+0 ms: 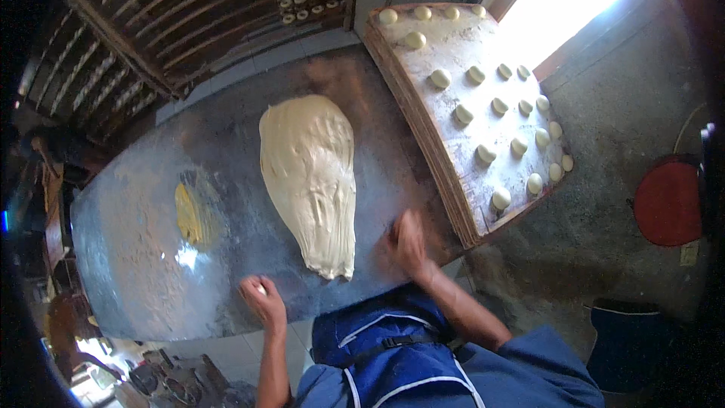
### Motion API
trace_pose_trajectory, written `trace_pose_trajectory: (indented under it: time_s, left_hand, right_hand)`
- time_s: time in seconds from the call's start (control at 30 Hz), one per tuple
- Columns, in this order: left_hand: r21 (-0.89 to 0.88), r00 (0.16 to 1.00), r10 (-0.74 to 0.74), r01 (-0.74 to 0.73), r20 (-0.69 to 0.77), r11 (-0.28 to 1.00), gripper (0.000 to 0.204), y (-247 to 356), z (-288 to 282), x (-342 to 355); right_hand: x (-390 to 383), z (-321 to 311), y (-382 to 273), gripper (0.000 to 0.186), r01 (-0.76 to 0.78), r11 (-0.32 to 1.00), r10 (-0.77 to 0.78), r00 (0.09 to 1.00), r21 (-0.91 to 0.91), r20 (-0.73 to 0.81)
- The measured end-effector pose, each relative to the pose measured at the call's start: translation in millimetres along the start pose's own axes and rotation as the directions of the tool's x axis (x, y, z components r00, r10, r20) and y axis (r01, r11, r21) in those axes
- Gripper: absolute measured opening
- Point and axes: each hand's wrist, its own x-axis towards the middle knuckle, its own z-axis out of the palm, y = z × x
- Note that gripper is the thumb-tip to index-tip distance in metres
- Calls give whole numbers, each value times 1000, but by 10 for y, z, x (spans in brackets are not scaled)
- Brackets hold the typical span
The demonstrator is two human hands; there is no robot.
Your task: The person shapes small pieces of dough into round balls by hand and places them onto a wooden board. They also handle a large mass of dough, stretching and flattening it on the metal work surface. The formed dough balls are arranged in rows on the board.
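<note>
A long mass of pale, glossy dough [310,174] lies in the middle of the dark worktable, narrowing to a ragged end toward me. My left hand [264,302] is closed in a fist at the table's near edge, and a small pale bit of dough [261,289] shows between its fingers. To the right of the dough's narrow end, my right hand [408,243] is low over the table, curled and smeared by motion. Whatever may be under its fingers is hidden. Rows of small dough balls [464,113] sit on a stack of floured boards [453,147] at the right.
Left of the dough are a yellow smear [186,215] and a floured patch [132,257] on the table. Slatted racks [166,7] with ring-shaped pieces [302,0] stand behind. A red round stool or lid [667,202] is at the far right.
</note>
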Motion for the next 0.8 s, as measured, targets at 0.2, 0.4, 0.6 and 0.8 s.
trace_pose_trajectory:
  time_s: [0.2, 0.4, 0.6, 0.8]
  left_hand:
    - [-14, 696, 291, -374, 656, 927, 25, 332, -882, 420]
    - [-336, 341, 602, -588, 722, 736, 26, 1899, -680, 1466]
    - [-637, 563, 823, -662, -75, 395, 65, 4741, 1255, 2704]
    - [-414, 725, 612, -474, 317, 777, 80, 5633, 3719, 3188]
  right_hand:
    - [-232, -426, 185, 36, -126, 989, 109, 976, 80, 191]
    - [84, -1088, 211, 39, -293, 931, 82, 751, 219, 655]
    - [2332, -2353, 1292, 72, -149, 963, 172, 981, 224, -86]
    - [4223, -2199, 2740, 111, -73, 986, 165, 624, 153, -764]
